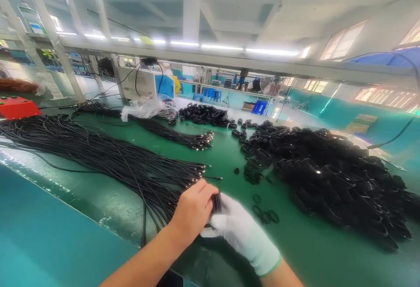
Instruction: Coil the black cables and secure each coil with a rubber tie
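Observation:
My left hand point(194, 206) is bare, its fingers bent and pressed against a small coil of black cable point(216, 203). My right hand point(234, 225), in a white knitted glove, is wrapped round the same coil from the other side. Both hands meet just above the green table top, and much of the coil is hidden between them. Directly left of them lies a long bundle of straight black cables point(131, 160), with shiny metal connectors at its right end. A single cable end point(213, 177) sticks out past the others.
To the right is a large heap of coiled black cables point(328, 169). A smaller heap point(203, 114) lies farther back. Several loose black rings point(265, 215) are on the green table point(295, 252). Behind stand a white-and-blue machine point(147, 83), clear plastic point(144, 110) and a red box point(18, 107).

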Demonstrator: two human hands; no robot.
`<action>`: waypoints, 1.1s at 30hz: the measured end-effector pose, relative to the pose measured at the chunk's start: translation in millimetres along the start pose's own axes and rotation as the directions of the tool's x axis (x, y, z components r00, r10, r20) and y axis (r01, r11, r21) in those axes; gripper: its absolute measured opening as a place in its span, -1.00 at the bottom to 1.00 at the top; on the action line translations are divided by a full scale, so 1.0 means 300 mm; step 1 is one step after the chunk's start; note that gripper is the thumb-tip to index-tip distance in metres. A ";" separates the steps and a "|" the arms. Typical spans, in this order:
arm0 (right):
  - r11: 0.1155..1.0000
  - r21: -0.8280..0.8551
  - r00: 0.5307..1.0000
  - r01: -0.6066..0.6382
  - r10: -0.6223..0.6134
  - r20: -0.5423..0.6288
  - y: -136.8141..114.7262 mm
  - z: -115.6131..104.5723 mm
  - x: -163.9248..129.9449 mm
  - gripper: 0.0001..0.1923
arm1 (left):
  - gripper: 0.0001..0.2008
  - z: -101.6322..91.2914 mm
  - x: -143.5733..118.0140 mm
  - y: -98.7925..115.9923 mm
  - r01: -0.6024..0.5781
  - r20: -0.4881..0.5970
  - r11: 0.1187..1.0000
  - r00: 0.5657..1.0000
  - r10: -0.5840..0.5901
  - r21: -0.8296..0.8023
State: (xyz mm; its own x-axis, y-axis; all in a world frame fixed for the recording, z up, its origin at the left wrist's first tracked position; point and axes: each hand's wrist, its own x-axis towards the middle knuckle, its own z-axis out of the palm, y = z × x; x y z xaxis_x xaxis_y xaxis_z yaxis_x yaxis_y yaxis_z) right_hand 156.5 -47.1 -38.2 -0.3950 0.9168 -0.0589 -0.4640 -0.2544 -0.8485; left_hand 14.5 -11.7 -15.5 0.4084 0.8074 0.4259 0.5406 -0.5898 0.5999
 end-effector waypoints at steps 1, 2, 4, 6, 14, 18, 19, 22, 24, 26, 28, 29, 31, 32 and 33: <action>1.000 0.003 1.000 0.004 -0.004 -0.001 0.002 0.002 0.000 -0.46 | -0.67 0.010 0.001 -0.008 -0.009 -0.028 1.000 1.000 0.009 -0.010; 1.000 0.009 1.000 0.005 -0.005 0.006 0.003 0.004 -0.001 -0.46 | -0.67 0.019 0.003 -0.017 -0.008 -0.052 0.999 0.999 0.006 -0.036; 1.000 0.021 1.000 -0.006 0.006 0.026 0.000 0.007 -0.002 -0.47 | -0.68 0.028 0.013 -0.027 0.013 -0.070 0.995 0.997 -0.020 -0.100; 0.999 0.047 0.999 -0.022 0.020 0.042 -0.004 0.004 -0.002 -0.50 | -0.67 0.024 0.029 -0.023 0.032 -0.054 0.993 0.998 -0.038 -0.112; 0.938 0.342 0.990 -0.049 0.001 0.138 -0.032 -0.059 -0.031 -0.56 | -0.80 -0.114 0.101 0.025 0.186 0.047 0.960 0.983 -0.180 -0.207; 0.979 -0.199 0.992 0.054 -0.075 -0.098 -0.108 -0.107 -0.013 -0.46 | -0.77 -0.175 0.065 -0.070 0.244 -0.084 0.967 0.965 -0.249 -0.067; 0.907 -0.417 0.967 0.055 -0.152 -0.204 -0.139 -0.134 0.005 -0.46 | -0.75 -0.182 0.046 -0.105 0.253 -0.072 0.967 0.965 -0.253 -0.018; 0.673 -0.734 0.822 -0.089 -0.366 -0.435 -0.259 -0.258 0.078 -0.44 | -0.72 -0.188 -0.026 -0.204 0.265 -0.045 0.960 0.964 -0.262 0.086; 0.514 -0.826 0.716 -0.231 -0.485 -0.503 -0.342 -0.354 0.125 -0.37 | -0.74 -0.187 -0.081 -0.242 0.261 -0.053 0.959 0.965 -0.257 0.112; 0.354 -0.859 0.657 -0.370 -0.554 -0.511 -0.402 -0.433 0.163 -0.36 | -0.78 -0.187 -0.136 -0.248 0.238 -0.038 0.965 0.971 -0.236 0.108; 0.219 -0.843 0.638 -0.491 -0.569 -0.519 -0.429 -0.490 0.197 -0.42 | -0.83 -0.190 -0.183 -0.233 0.216 0.007 0.972 0.976 -0.218 0.095; 0.159 -0.827 0.633 -0.540 -0.570 -0.523 -0.432 -0.513 0.212 -0.46 | -0.85 -0.194 -0.200 -0.225 0.218 0.028 0.971 0.975 -0.222 0.094; 0.052 -0.791 0.633 -0.609 -0.570 -0.525 -0.425 -0.563 0.241 -0.56 | -0.86 -0.213 -0.220 -0.223 0.249 0.044 0.961 0.966 -0.256 0.122; 0.004 -0.779 0.638 -0.628 -0.571 -0.517 -0.420 -0.593 0.253 -0.62 | -0.85 -0.232 -0.226 -0.233 0.276 0.029 0.950 0.959 -0.283 0.149; -0.046 -0.769 0.643 -0.637 -0.583 -0.497 -0.416 -0.624 0.263 -0.66 | -0.84 -0.258 -0.230 -0.248 0.304 0.003 0.934 0.951 -0.310 0.185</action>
State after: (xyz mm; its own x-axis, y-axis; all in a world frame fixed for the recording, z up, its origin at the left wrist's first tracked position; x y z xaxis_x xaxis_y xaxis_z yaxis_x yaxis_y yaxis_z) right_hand 331.7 114.8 -35.4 0.4107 0.8906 0.1952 0.8832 -0.3354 -0.3279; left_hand -110.7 -22.2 -37.1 0.2231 0.9505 0.2164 0.7654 -0.3083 0.5650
